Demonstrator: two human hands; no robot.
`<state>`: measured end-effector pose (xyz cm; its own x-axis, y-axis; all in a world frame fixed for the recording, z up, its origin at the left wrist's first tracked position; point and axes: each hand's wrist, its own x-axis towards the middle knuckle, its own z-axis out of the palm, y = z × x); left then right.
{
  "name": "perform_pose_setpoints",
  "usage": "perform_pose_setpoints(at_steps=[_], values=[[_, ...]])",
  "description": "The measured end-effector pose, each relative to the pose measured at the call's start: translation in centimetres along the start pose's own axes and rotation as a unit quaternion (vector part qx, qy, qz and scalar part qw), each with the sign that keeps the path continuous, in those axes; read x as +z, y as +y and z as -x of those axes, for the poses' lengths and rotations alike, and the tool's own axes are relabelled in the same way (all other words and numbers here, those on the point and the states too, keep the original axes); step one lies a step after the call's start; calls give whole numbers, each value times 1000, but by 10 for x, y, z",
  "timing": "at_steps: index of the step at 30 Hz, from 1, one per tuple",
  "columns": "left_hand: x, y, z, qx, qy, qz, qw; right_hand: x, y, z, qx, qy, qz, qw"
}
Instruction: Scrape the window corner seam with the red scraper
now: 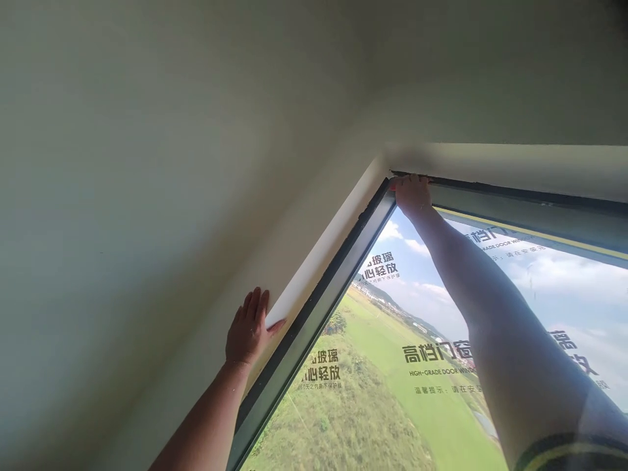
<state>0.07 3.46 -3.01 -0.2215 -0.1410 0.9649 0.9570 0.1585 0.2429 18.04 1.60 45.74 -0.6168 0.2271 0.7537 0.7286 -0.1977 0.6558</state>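
Note:
My left hand (pixel 248 332) lies against the edge of the white wall reveal (pixel 314 268), fingers stretched upward and thumb pointing right. Nothing shows in it. Overhead, my right hand (pixel 413 193) is at the upper left corner of the dark window frame (pixel 314 314), its fingers bent over the top member. A small orange-red bit (pixel 392 186) shows at its left side; what it belongs to is hidden by the hand. Below the right hand is the window pane (pixel 377 392), covered with film printed in dark lettering.
Plain wall (pixel 122 196) fills the left side and meets the ceiling area (pixel 490 78) above. A yellow strip (pixel 530 229) runs beneath the top frame member. Through the glass are grass, distant buildings, hills and a cloudy sky.

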Motion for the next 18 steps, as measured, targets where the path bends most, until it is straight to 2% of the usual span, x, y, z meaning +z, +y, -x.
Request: perform_pose_setpoints(at_steps=[18], values=[[3,-1,1,0,-2,-4,1000,-8,2,-5,-1,-19,-20,1000]])
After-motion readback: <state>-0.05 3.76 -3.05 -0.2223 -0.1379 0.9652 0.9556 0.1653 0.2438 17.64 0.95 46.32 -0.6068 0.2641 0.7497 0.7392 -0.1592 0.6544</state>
